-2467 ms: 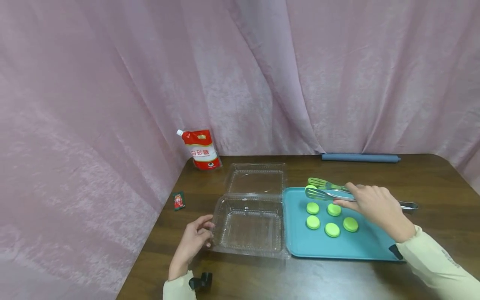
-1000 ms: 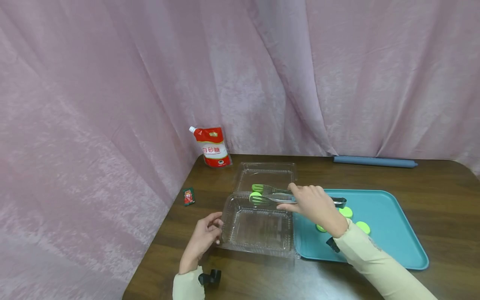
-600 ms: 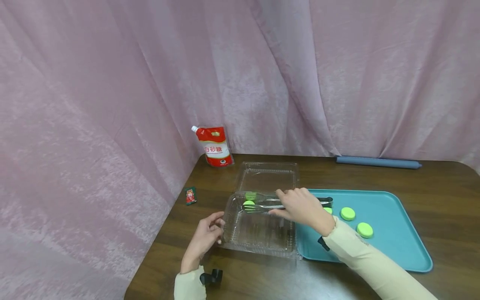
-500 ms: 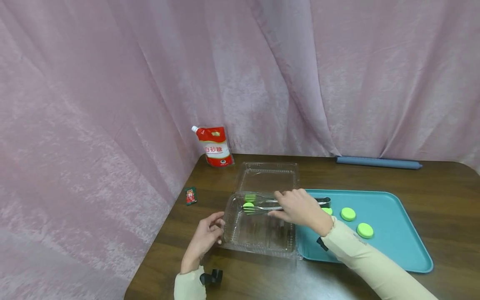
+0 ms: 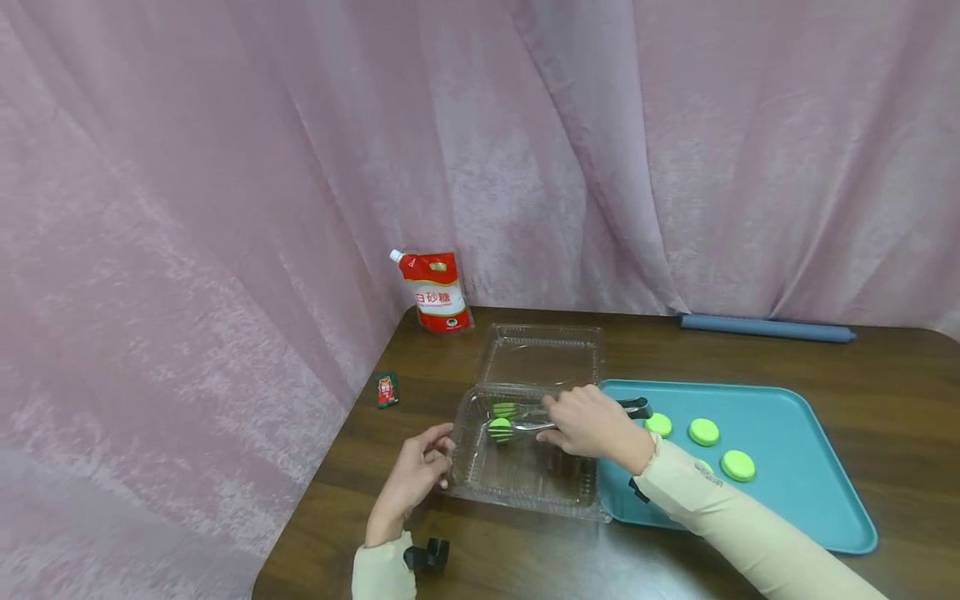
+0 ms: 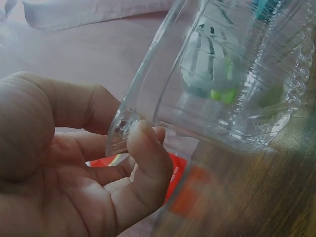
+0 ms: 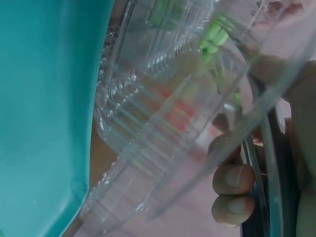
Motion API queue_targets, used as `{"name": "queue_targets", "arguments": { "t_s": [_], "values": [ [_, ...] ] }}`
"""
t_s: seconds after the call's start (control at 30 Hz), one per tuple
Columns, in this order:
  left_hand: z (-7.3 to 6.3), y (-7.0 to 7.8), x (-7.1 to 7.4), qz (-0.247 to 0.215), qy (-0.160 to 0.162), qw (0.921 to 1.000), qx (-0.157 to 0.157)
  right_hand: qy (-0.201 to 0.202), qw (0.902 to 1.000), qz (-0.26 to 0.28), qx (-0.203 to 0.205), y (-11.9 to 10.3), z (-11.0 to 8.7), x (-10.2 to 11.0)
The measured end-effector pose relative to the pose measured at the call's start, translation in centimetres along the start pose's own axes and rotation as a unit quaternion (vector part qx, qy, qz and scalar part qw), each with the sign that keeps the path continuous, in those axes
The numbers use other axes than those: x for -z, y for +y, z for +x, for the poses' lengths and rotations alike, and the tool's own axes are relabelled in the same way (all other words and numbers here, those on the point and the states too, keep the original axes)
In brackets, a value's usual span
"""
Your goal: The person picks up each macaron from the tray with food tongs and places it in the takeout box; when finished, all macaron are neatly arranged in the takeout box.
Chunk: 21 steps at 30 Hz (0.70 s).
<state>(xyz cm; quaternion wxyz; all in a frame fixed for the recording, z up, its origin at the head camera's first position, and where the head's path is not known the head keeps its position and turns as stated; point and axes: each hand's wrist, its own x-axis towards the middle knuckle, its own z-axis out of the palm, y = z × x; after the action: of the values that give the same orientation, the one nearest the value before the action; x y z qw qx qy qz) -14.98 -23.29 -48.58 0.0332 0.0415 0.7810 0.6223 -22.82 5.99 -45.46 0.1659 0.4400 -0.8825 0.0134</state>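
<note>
My left hand (image 5: 414, 471) pinches the left rim of a hinged clear plastic container (image 5: 517, 483); the left wrist view shows thumb and fingers at the rim's corner (image 6: 121, 131). The container's lid (image 5: 542, 357) lies folded back behind it. My right hand (image 5: 592, 423) grips metal tongs (image 5: 532, 427) whose slotted heads reach down into the container's back left part. A bright green macaron (image 5: 498, 424) is there at the tong heads, the nearer head overlapping it. In the right wrist view, curled fingertips (image 7: 236, 178) wrap the tongs' arms beside the container wall.
A teal tray (image 5: 802, 475) right of the container holds several green macarons (image 5: 738, 466), some partly behind the right forearm. A red and white pouch (image 5: 437, 292) stands at the back left, a small packet (image 5: 387, 390) at the left. A blue roll (image 5: 768, 327) lies along the back edge.
My right hand has carried the tongs and a macaron leftward from the tray into the container, then lower and nearer. The left hand keeps its hold on the rim. The head view has shifted slightly.
</note>
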Motion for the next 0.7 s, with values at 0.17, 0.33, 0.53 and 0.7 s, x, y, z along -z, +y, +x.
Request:
{"name": "queue_targets", "arguments": {
  "t_s": [0.17,0.33,0.53,0.7],
  "values": [
    [0.07,-0.14,0.02,0.007,-0.001,1.0000,0.000,-0.006,0.9999,-0.009,0.003,-0.31,0.23,-0.13],
    [0.05,-0.14,0.00,0.007,-0.002,1.0000,0.000,-0.009,0.9999,-0.005,0.000,-0.41,0.23,-0.21],
    [0.04,-0.05,0.05,0.004,-0.003,1.0000,0.002,-0.006,0.9997,0.010,-0.021,-0.24,0.23,-0.11],
    [0.06,-0.15,0.04,0.002,-0.002,1.0000,0.002,-0.003,0.9984,0.025,-0.051,-0.02,-0.18,0.71]
  ]
}}
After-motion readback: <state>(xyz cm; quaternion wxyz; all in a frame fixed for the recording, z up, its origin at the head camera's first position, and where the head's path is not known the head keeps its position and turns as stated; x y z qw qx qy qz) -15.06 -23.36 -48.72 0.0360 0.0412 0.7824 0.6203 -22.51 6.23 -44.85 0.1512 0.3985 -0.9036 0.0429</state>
